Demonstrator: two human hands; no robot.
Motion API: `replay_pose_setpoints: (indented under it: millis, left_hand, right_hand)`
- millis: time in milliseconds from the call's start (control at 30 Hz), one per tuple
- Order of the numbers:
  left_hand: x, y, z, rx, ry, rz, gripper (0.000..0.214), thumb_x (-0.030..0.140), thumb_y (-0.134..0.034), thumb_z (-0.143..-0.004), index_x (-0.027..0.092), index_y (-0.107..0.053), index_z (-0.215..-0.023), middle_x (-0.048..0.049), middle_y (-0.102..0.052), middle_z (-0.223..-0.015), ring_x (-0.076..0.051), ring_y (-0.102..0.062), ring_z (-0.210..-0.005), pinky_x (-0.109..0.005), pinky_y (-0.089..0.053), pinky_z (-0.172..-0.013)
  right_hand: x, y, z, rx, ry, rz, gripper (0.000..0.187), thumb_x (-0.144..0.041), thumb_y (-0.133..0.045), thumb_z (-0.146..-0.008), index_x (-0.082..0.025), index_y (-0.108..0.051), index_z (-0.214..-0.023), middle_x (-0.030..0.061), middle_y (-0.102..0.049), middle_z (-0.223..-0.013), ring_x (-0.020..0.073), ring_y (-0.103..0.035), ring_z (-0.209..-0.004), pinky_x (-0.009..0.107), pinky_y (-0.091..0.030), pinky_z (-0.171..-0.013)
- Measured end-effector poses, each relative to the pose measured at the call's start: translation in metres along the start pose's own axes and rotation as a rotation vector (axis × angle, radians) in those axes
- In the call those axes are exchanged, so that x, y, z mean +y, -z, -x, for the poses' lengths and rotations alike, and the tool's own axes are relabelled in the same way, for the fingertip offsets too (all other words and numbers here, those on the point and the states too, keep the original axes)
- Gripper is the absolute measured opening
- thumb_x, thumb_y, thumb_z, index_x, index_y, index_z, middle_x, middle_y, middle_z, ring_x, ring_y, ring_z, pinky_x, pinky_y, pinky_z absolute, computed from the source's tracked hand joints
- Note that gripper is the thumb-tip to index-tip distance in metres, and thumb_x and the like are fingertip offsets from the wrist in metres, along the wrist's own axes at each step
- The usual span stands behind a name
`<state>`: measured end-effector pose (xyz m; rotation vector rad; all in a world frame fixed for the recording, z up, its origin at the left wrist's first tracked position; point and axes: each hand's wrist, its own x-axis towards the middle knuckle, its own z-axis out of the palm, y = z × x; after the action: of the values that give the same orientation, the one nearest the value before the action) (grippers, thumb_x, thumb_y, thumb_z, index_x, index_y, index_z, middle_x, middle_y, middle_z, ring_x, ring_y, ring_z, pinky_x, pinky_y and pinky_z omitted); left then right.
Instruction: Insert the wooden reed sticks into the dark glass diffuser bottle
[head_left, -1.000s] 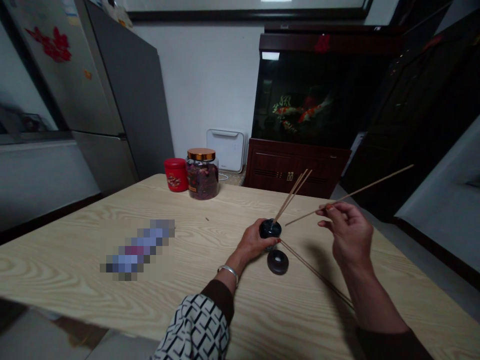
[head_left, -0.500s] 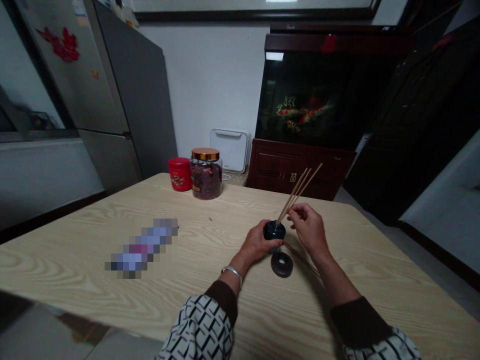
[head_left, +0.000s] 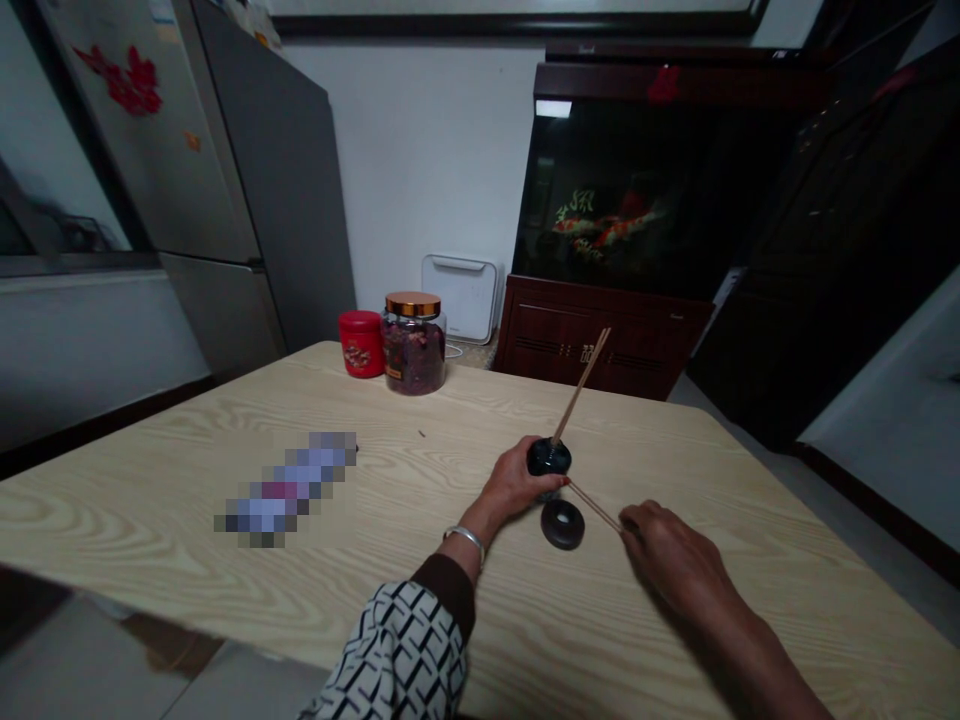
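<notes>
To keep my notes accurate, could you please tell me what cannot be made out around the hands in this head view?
In the head view:
- Lower part of the dark round holder: hidden by the left hand.
- Far end of the thin stick: hidden by the right hand's fingers.
- Object on the tabletop: pixelated, kind unreadable.
- Markings on the red canister: too small to read.

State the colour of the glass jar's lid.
The lid is coppery gold, clearest in the head view.

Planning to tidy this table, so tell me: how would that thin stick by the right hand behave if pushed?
The thin wooden stick looks light and fairly stiff, though so slender that it could probably snap under a hard bend. If it is round in section, it may roll on the smooth wooden table. Pushed from its end at the right hand, it would likely slide.
</notes>
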<state>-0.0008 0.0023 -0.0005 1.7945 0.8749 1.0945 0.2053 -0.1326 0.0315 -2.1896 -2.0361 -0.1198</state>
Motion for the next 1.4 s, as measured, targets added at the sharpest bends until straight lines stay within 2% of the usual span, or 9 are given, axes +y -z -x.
replay_pose_setpoints:
  millis: [133,267,533,667,767,900,1000,1133,1400]
  left_hand:
    - [0.000,0.000,0.000,-0.001,-0.003,0.007,0.062,0.038,-0.084,-0.064,0.017,-0.060,-0.118,-0.0062,-0.070,-0.103,-0.022,-0.064,-0.094,-0.031,-0.049,-0.084]
    - [-0.003,-0.001,-0.001,-0.014,-0.020,0.029,0.062,0.040,-0.083,-0.065,0.016,-0.060,-0.118,-0.0069,-0.069,-0.103,-0.022,-0.064,-0.094,-0.031,-0.049,-0.083]
    - [-0.005,-0.002,-0.002,-0.014,0.002,0.045,0.062,0.038,-0.084,-0.064,0.017,-0.060,-0.117,-0.0065,-0.069,-0.103,-0.021,-0.064,-0.093,-0.030,-0.049,-0.082]
    - [-0.002,-0.001,0.000,-0.015,0.001,0.038,0.060,0.037,-0.083,-0.065,0.018,-0.060,-0.117,-0.0057,-0.069,-0.103,-0.021,-0.063,-0.094,-0.030,-0.049,-0.082]
    - [0.000,0.000,0.000,-0.016,0.010,0.029,0.060,0.037,-0.083,-0.064,0.018,-0.060,-0.117,-0.0055,-0.069,-0.103,-0.021,-0.063,-0.094,-0.030,-0.049,-0.082]
    - [0.000,0.000,0.000,-0.010,0.009,0.022,0.062,0.038,-0.084,-0.064,0.018,-0.060,-0.117,-0.0058,-0.069,-0.103,-0.022,-0.063,-0.094,-0.031,-0.049,-0.083]
    - [-0.002,-0.001,-0.001,-0.013,0.002,0.034,0.062,0.038,-0.083,-0.064,0.018,-0.060,-0.118,-0.0061,-0.069,-0.105,-0.022,-0.063,-0.095,-0.031,-0.049,-0.084]
    - [-0.003,-0.001,-0.001,-0.012,0.003,0.034,0.063,0.038,-0.083,-0.064,0.018,-0.060,-0.119,-0.0064,-0.069,-0.105,-0.022,-0.063,-0.095,-0.031,-0.049,-0.084]
    - [-0.004,-0.002,-0.001,-0.004,0.013,0.025,0.064,0.041,-0.084,-0.063,0.019,-0.059,-0.118,-0.0063,-0.069,-0.103,-0.021,-0.063,-0.093,-0.030,-0.049,-0.083]
  right_hand:
    - [-0.007,-0.001,0.004,0.025,0.015,0.076,0.025,-0.016,-0.040,-0.092,-0.020,-0.064,-0.088,0.0089,-0.066,-0.093,0.0219,-0.062,-0.095,0.029,-0.038,-0.074]
    - [-0.010,0.003,-0.005,-0.027,-0.021,0.068,0.021,-0.013,-0.040,-0.089,-0.020,-0.060,-0.086,0.0089,-0.067,-0.092,0.0200,-0.063,-0.084,0.029,-0.034,-0.067]
    - [0.003,0.006,-0.004,-0.053,-0.028,-0.167,0.017,-0.021,-0.043,-0.088,-0.022,-0.060,-0.092,0.0055,-0.068,-0.089,0.0201,-0.062,-0.081,0.029,-0.038,-0.069]
    - [0.032,0.011,-0.008,0.114,-0.060,-0.331,0.025,-0.032,-0.048,-0.086,-0.022,-0.065,-0.101,0.0077,-0.069,-0.100,0.0219,-0.063,-0.085,0.032,-0.043,-0.074]
    - [0.043,0.026,-0.018,0.289,-0.134,-0.651,0.027,-0.040,-0.057,-0.080,-0.020,-0.068,-0.095,0.0075,-0.069,-0.092,0.0205,-0.061,-0.077,0.031,-0.045,-0.068]
    - [0.016,0.055,-0.038,0.465,-0.250,-1.241,0.032,-0.042,-0.073,-0.069,-0.019,-0.067,-0.090,0.0027,-0.063,-0.078,0.0150,-0.057,-0.068,0.024,-0.043,-0.053]
    - [-0.020,0.070,-0.060,0.606,-0.195,-1.446,0.029,-0.036,-0.077,-0.066,-0.018,-0.066,-0.086,0.0007,-0.061,-0.078,0.0121,-0.056,-0.067,0.020,-0.040,-0.050]
    - [-0.048,0.075,-0.087,0.743,-0.077,-1.393,0.023,-0.033,-0.074,-0.072,-0.018,-0.065,-0.086,0.0008,-0.063,-0.077,0.0116,-0.057,-0.065,0.020,-0.039,-0.049]
    - [-0.049,0.060,-0.101,0.707,0.010,-1.109,0.018,-0.035,-0.065,-0.081,-0.019,-0.064,-0.089,0.0024,-0.066,-0.082,0.0140,-0.060,-0.067,0.026,-0.045,-0.060]
